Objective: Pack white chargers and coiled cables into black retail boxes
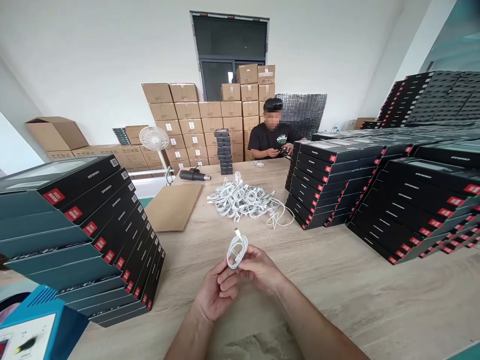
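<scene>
Left hand (219, 292) and right hand (260, 270) are grasping a white cable (237, 256) between them, apparently keeping it neatly coiled.

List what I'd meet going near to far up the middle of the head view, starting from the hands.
Left hand and right hand holding a coiled white cable → heap of white cables → stack of small dark boxes → brown cartons → white wall.

A: Locate the coiled white cable (242, 245).
B: Gripped by the bare left hand (219, 291) and bare right hand (261, 270), on the near side of the tangled white cable heap (242, 199).
A: Right of the heap?
B: Stacked flat black cardboard boxes (318, 175).
</scene>
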### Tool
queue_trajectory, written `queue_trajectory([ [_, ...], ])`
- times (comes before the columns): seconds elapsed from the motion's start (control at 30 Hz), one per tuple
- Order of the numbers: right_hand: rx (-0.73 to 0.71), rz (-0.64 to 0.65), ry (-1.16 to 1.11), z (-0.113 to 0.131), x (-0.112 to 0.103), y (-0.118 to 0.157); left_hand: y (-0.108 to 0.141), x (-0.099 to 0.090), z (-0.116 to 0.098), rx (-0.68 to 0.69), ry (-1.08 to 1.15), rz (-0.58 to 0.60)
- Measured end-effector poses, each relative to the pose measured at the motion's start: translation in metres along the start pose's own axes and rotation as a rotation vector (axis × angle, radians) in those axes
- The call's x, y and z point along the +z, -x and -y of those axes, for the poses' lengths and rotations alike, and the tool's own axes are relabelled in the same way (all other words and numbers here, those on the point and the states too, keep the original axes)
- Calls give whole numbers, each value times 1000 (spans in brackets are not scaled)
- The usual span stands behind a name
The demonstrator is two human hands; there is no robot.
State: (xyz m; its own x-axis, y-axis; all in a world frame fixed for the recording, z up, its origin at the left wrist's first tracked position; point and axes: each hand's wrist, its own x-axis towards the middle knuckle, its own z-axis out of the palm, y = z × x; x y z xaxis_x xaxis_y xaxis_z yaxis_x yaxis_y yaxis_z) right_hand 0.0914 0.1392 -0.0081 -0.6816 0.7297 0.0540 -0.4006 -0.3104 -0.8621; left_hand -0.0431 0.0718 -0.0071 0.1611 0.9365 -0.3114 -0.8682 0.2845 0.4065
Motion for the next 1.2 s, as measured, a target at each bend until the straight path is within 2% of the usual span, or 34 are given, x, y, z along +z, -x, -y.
queue_trajectory([
  [0.13, -48, -57, 178, 0, -2, -2, 2, 1, -6, 0, -141, -96],
  [0.33, -88, 12, 331, 11, -3, 2, 3, 2, -10, -32, -266, -142],
  [0.57, -112, 61, 372, 18, -10, 6, 1, 2, -8, 11, -421, -221],
  [0.63, -119, 63, 397, 17, -12, 5, 3, 5, -8, 88, -489, -246],
  [0.7, -101, 44, 419, 14, -13, 4, 5, 9, -6, 240, -609, -217],
  [0.77, -75, 19, 413, 11, -14, 3, 9, 15, -5, 353, -779, -98],
  [0.87, -36, 16, 372, 9, -13, 4, 13, 23, -4, 400, -982, 68],
  [1.03, -32, 106, 406, 15, -13, 6, 13, 22, -7, 471, -968, -3],
  [1.2, -87, 77, 488, 14, -13, 5, 11, 19, -5, 496, -920, -29],
])
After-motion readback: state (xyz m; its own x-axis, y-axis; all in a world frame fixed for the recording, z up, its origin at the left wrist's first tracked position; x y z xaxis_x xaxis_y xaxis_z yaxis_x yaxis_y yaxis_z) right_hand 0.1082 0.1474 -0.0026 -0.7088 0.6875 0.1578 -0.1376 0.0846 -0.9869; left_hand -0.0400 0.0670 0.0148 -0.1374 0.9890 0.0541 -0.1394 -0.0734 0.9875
